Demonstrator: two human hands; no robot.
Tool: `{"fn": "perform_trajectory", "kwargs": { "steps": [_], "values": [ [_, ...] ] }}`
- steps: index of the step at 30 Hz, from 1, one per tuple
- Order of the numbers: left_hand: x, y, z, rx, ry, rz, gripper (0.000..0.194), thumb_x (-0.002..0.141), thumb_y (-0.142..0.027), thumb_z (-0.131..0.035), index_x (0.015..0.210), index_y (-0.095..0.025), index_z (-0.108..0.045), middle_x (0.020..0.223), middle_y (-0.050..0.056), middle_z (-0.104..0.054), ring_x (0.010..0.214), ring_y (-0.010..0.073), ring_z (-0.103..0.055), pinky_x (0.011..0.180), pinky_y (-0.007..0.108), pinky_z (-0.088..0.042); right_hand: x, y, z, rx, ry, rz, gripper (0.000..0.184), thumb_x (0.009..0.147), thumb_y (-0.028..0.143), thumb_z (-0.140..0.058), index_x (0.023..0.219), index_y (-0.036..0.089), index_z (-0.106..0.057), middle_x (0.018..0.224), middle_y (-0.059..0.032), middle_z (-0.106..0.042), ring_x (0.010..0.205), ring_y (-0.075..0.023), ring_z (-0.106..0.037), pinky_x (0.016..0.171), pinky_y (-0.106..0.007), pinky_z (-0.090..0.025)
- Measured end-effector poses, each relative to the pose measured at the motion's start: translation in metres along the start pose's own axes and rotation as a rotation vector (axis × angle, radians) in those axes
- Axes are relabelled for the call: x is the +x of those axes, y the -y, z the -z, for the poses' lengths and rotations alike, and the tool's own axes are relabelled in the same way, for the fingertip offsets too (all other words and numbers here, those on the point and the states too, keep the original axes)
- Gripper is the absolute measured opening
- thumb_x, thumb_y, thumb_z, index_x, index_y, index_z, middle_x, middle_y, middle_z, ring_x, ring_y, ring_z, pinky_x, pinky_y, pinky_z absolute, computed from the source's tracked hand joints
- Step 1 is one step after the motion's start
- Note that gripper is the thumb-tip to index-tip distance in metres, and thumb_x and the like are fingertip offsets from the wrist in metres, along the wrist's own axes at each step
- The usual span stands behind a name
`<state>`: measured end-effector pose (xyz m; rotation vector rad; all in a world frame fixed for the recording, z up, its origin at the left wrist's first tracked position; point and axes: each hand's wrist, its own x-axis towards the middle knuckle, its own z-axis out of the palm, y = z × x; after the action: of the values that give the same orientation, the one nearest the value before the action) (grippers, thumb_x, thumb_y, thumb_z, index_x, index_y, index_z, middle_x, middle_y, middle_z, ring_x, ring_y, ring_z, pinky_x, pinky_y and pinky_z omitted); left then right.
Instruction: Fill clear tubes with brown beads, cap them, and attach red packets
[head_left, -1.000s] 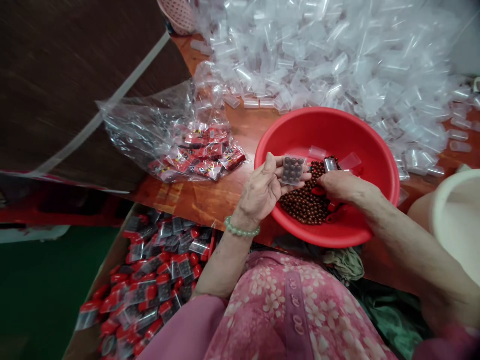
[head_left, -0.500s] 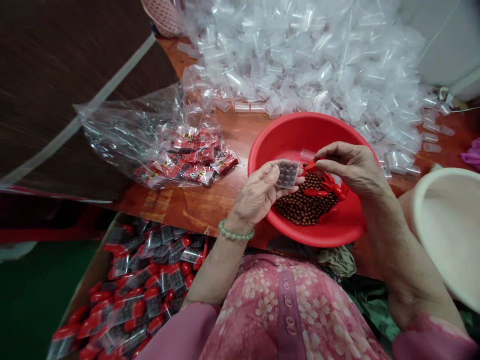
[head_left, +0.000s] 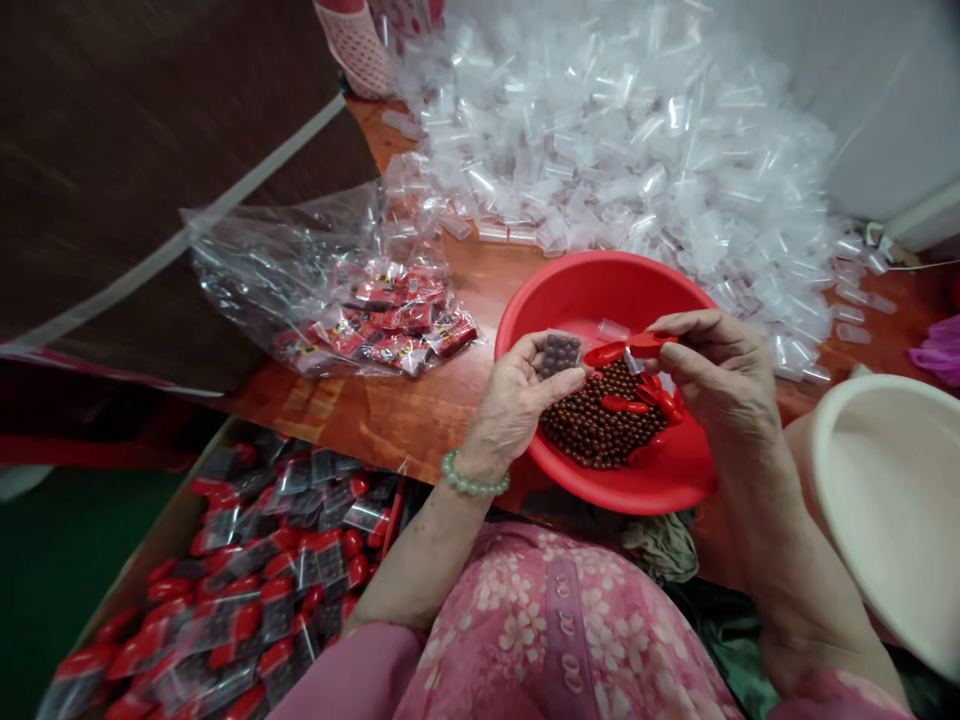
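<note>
Pinching red piece (head_left: 604, 354), right hand (head_left: 721, 368) curled over basin (head_left: 607, 282) — left hand (head_left: 517, 403), clasping clear case (head_left: 562, 354)

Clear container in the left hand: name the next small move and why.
Perhaps bring the red piece in the right hand to the clear container: the left hand holds it with brown balls inside, no red top showing, while similar containers piled lower left have red tops.

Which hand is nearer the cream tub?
Right. The right hand is over the right side of the red basin, left of the cream tub. The left hand is farther away, by the basin's left rim.
</note>
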<state>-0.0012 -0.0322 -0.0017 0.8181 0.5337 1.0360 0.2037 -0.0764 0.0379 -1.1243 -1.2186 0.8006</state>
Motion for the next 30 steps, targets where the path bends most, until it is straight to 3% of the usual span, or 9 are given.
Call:
{"fn": "perform_trajectory", "kwargs": {
  "steps": [4,7,11,14,18,22,27,30],
  "values": [
    [-0.001,0.004,0.002,0.029,-0.008,-0.082,0.045,0.064,-0.028,-0.095,0.099,-0.017,-0.068,0.095,0.001,-0.073,0.086,0.0099,-0.068,0.08,0.021,-0.055,-0.006,0.002,0.0,-0.12,0.09,-0.023,0.023,0.081,0.031,-0.085,0.102,0.026,-0.076,0.089,0.0006,-0.075,0.072,-0.0111,-0.071,0.067,-0.021,-0.062],
    [-0.003,0.004,0.0,0.067,-0.059,-0.131,0.043,0.065,-0.029,-0.094,0.097,-0.018,-0.068,0.091,-0.001,-0.071,0.082,0.0094,-0.065,0.076,0.021,-0.054,-0.009,0.01,0.004,-0.242,0.201,0.026,0.029,0.084,0.029,-0.083,0.112,0.027,-0.076,0.1,-0.0016,-0.078,0.083,-0.0132,-0.073,0.075,-0.023,-0.063],
    [-0.005,0.005,-0.004,0.146,-0.091,-0.168,0.041,0.067,-0.029,-0.093,0.097,-0.019,-0.068,0.089,-0.002,-0.07,0.08,0.0103,-0.064,0.075,0.023,-0.053,-0.013,0.022,0.002,-0.542,0.44,0.176,0.037,0.092,0.025,-0.072,0.129,0.027,-0.07,0.118,-0.0056,-0.078,0.099,-0.0193,-0.075,0.09,-0.034,-0.063],
    [-0.005,0.006,-0.004,0.182,-0.07,-0.172,0.041,0.068,-0.029,-0.092,0.099,-0.02,-0.066,0.092,-0.001,-0.071,0.082,0.0118,-0.065,0.079,0.025,-0.054,-0.016,0.023,-0.01,-0.669,0.543,0.328,0.043,0.095,0.019,-0.065,0.138,0.026,-0.063,0.13,-0.0083,-0.074,0.113,-0.0232,-0.073,0.1,-0.039,-0.06],
    [-0.006,0.006,-0.003,0.193,-0.079,-0.169,0.045,0.069,-0.026,-0.091,0.104,-0.019,-0.065,0.102,0.001,-0.072,0.092,0.0135,-0.067,0.089,0.026,-0.054,-0.018,0.016,-0.024,-0.686,0.536,0.452,0.043,0.096,0.013,-0.063,0.138,0.024,-0.062,0.117,-0.0092,-0.075,0.102,-0.0194,-0.073,0.091,-0.033,-0.061],
    [-0.006,0.005,-0.001,0.192,-0.064,-0.181,0.04,0.075,-0.023,-0.084,0.108,-0.019,-0.063,0.106,0.002,-0.07,0.097,0.0135,-0.066,0.094,0.026,-0.052,-0.02,0.009,-0.03,-0.688,0.459,0.473,0.035,0.097,0.016,-0.065,0.131,0.022,-0.065,0.104,-0.0079,-0.073,0.089,-0.0165,-0.072,0.082,-0.028,-0.061],
    [-0.008,0.006,0.002,0.129,0.002,-0.157,0.037,0.082,-0.023,-0.077,0.114,-0.019,-0.059,0.11,0.005,-0.071,0.103,0.0155,-0.069,0.1,0.029,-0.052,-0.024,0.002,-0.039,-0.661,0.354,0.51,0.025,0.096,0.016,-0.066,0.12,0.022,-0.068,0.105,-0.0091,-0.073,0.094,-0.0176,-0.071,0.083,-0.031,-0.061],
    [-0.009,0.007,0.001,0.066,0.018,-0.141,0.036,0.086,-0.027,-0.074,0.117,-0.019,-0.057,0.11,0.007,-0.073,0.103,0.0174,-0.072,0.101,0.032,-0.054,-0.025,0.0,-0.045,-0.631,0.355,0.5,0.02,0.095,0.016,-0.066,0.114,0.024,-0.068,0.107,-0.0095,-0.074,0.1,-0.0194,-0.072,0.088,-0.034,-0.061]
  ]
}}
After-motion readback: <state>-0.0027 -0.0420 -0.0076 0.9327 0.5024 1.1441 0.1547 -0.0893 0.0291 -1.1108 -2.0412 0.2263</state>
